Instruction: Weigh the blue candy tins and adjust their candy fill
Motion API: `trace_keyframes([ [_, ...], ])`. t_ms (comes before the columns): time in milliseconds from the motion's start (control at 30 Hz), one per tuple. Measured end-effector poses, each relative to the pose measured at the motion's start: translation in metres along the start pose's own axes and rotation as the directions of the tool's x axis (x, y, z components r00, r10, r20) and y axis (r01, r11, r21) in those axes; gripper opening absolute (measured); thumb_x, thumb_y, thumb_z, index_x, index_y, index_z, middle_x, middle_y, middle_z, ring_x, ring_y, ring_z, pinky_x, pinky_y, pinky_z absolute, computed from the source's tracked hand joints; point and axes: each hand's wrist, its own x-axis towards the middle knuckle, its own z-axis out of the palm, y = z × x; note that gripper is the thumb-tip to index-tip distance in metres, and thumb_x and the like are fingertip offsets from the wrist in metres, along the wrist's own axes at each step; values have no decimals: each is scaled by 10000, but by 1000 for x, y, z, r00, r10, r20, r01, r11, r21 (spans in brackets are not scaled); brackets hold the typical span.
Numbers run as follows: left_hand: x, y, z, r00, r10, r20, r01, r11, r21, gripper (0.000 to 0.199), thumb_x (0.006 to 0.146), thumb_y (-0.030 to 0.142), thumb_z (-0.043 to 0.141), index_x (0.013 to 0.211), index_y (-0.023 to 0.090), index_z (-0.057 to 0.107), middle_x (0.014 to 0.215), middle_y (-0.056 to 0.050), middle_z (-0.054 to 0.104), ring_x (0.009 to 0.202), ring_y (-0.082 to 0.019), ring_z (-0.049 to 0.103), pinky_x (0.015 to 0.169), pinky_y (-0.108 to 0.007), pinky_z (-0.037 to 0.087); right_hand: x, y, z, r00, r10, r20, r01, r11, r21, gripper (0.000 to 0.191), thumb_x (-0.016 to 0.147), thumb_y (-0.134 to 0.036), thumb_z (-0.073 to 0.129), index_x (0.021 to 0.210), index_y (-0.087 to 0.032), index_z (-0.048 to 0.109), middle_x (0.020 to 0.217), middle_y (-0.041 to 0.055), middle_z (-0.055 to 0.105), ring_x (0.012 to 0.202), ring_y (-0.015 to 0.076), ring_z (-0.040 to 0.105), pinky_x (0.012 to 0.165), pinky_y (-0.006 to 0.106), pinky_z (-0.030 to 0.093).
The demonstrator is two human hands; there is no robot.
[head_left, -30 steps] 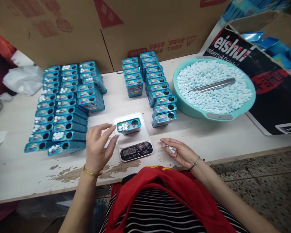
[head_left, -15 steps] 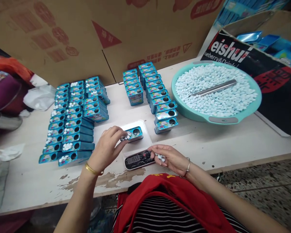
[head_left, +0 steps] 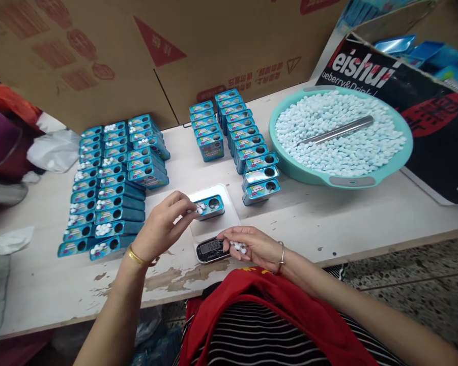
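A blue tin [head_left: 210, 214] sits on the white top of the scale [head_left: 229, 220], near the middle of the table [head_left: 309, 219]. The tin has a round hole at its right end, and small white candies [head_left: 201, 209] lie on top at its left end. The left hand [head_left: 166, 223] is at that left end, with its fingertips by the candies. Its finger and thumb are close to each other, but I cannot tell if they pinch a candy. The right hand [head_left: 257, 245] is at the near right part of the scale, by the little screen [head_left: 209, 246]. Its grip is curled shut on a few candies [head_left: 238, 247], and its fingers cover part of the scale's black panel.

To the left, many blue tins [head_left: 118, 189] stand in rows, and lots of them have white candies on top. Past the scale is a small row of tins [head_left: 210, 146], and a longer row [head_left: 256, 163] runs beside it on the right. Farther right is a big green bowl [head_left: 351, 181] full of candies, with a shiny metal tool [head_left: 343, 130] lying on them. A black box [head_left: 423, 137] with blue tins in it is behind the bowl. A big brown cardboard box [head_left: 221, 46] stands at the far side. A white plastic bag [head_left: 53, 151] lies at the far left.
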Motion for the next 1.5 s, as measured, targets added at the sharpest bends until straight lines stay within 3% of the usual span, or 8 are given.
trace_keyframes([
  [233, 2, 50, 17, 994, 108, 21, -106, 992, -69, 213, 875, 194, 583, 1087, 181, 586, 996, -71, 604, 909, -149, 579, 761, -283, 501, -7, -12, 14, 985, 67, 156, -104, 964, 246, 310, 869, -430, 564, 798, -131, 608, 609, -3, 583, 407, 53, 470, 323, 159, 240],
  [300, -1, 50, 15, 992, 54, -115, -60, 997, -44, 241, 859, 193, 607, 1099, 188, 597, 988, -64, 625, 895, -151, 585, 762, -296, 498, -14, -15, 9, 994, 31, 108, -56, 969, 240, 254, 856, -368, 590, 831, -118, 628, 638, 0, 594, 402, 37, 437, 324, 154, 232],
  [400, -13, 34, 5, 890, -152, -429, 125, 988, -91, 162, 845, 175, 621, 1004, 209, 634, 894, -26, 630, 800, -125, 571, 696, -273, 474, -27, -18, -9, 999, -37, -27, 42, 980, 195, 211, 825, -303, 619, 887, -106, 661, 694, 14, 620, 402, 17, 385, 331, 151, 207],
  [533, -29, 11, -2, 790, -340, -511, 282, 940, -190, 79, 857, 232, 609, 920, 218, 654, 848, -12, 609, 731, -115, 549, 633, -270, 456, -41, -17, -37, 976, -64, -207, 109, 971, 214, 202, 794, -286, 611, 884, -118, 679, 698, 22, 620, 453, 45, 439, 377, 166, 297],
  [667, -34, 3, 4, 815, -345, -466, 298, 939, -175, 103, 852, 246, 615, 946, 222, 649, 861, -10, 611, 758, -120, 556, 656, -274, 455, -49, -13, -49, 955, -70, -288, 134, 968, 211, 212, 766, -264, 622, 916, -127, 681, 708, 26, 625, 492, 63, 481, 425, 180, 352],
  [1000, -23, 4, 22, 944, -17, -331, 90, 974, 207, 237, 813, 232, 667, 1044, 214, 617, 1013, -56, 593, 945, -186, 559, 832, -348, 450, -36, -4, -32, 974, -101, -205, 121, 989, 85, 350, 736, -454, 724, 839, -132, 630, 610, -23, 563, 401, 26, 401, 347, 163, 168],
  [1300, -12, 11, 22, 978, -113, -178, 159, 949, 271, 163, 880, 330, 590, 988, 212, 623, 904, -32, 637, 880, -182, 564, 750, -336, 342, -28, 0, -21, 984, -80, -159, 92, 994, 65, 381, 689, -480, 747, 786, -133, 622, 566, -27, 565, 379, 30, 399, 337, 167, 137],
  [1500, -10, 11, 24, 972, -134, -194, 181, 951, 251, 119, 900, 297, 557, 936, 222, 641, 863, -21, 645, 839, -170, 573, 729, -332, 331, -23, -40, 15, 982, -186, -23, 175, 956, -236, 335, 791, -481, 650, 819, -147, 663, 504, -60, 520, 345, 17, 340, 359, 198, 155],
])
